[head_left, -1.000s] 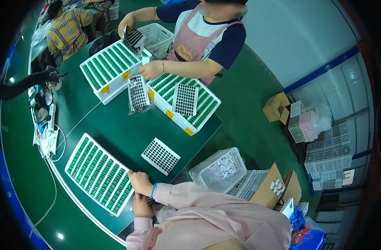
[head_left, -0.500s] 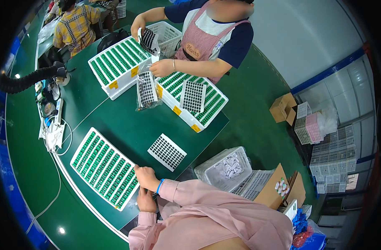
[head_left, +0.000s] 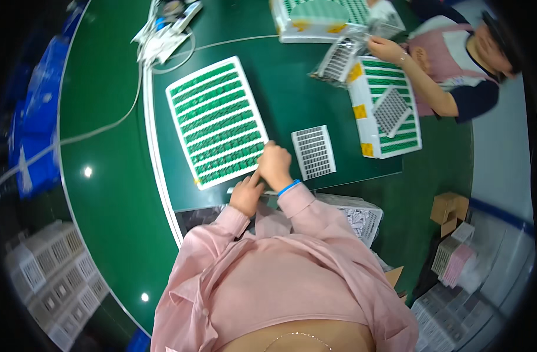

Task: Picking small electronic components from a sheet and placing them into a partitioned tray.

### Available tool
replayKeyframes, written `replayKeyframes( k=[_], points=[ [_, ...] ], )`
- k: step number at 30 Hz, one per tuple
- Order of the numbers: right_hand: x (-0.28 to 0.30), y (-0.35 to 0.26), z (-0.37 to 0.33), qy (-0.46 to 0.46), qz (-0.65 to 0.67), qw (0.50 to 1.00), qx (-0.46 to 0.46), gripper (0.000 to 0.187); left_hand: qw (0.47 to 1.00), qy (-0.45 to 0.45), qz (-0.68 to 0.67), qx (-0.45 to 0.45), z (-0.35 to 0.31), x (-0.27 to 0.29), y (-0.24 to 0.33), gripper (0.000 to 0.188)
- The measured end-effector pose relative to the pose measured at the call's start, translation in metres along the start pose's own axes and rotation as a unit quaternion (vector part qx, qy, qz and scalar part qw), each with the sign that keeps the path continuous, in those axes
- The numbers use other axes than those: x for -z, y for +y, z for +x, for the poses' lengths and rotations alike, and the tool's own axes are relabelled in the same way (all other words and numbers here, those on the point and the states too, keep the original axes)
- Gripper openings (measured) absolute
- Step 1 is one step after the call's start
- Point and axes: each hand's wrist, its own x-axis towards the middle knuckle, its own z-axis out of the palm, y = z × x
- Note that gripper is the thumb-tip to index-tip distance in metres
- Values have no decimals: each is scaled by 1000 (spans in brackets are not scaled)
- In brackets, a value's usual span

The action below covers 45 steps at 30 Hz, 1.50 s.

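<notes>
A white tray (head_left: 252, 111) filled with rows of green ring-like parts lies on the green table in front of me. At its near right corner is my right hand (head_left: 274, 164), a blue band at the wrist, its fingers curled closed; what they hold is hidden. Just below the tray's near edge, my left hand (head_left: 245, 196) is closed with its fingertips against my right hand. Whatever lies between its fingers cannot be made out. Right of my hands lies a white sheet of dark rectangular labels (head_left: 313, 152).
Across the table a co-worker's hand (head_left: 387, 50) holds a clear bag of label sheets (head_left: 339, 58). Beside it stand stacked white trays (head_left: 368, 126) with another label sheet (head_left: 392, 111) on top. Cables and a power strip (head_left: 186, 16) lie far left. A white basket (head_left: 362, 218) stands below the table's edge.
My view has turned, so the tray now sits more upright and central. Both hands remain together at the tray's near corner. The co-worker now appears farther right.
</notes>
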Motion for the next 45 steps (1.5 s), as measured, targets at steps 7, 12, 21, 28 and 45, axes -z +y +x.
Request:
replayKeyframes(
  k=[7,12,21,28,45],
  points=[
    [-2,4,-1,14,15,1000,-3,17,1000,5,-23,19,-4,6,-2,3],
    [2,3,-2,-1,10,1000,1,20,999,13,-41,25,-6,4,-3,4],
    [16,-5,3,-57,-19,998,-5,26,999,24,-33,25,-7,5,-1,2],
    [28,6,13,-52,16,998,-14,20,999,-3,-36,27,-7,9,1,7],
    [3,79,-2,-172,548,815,-82,5,936,86,-302,158,-21,18,-4,21]
  ],
)
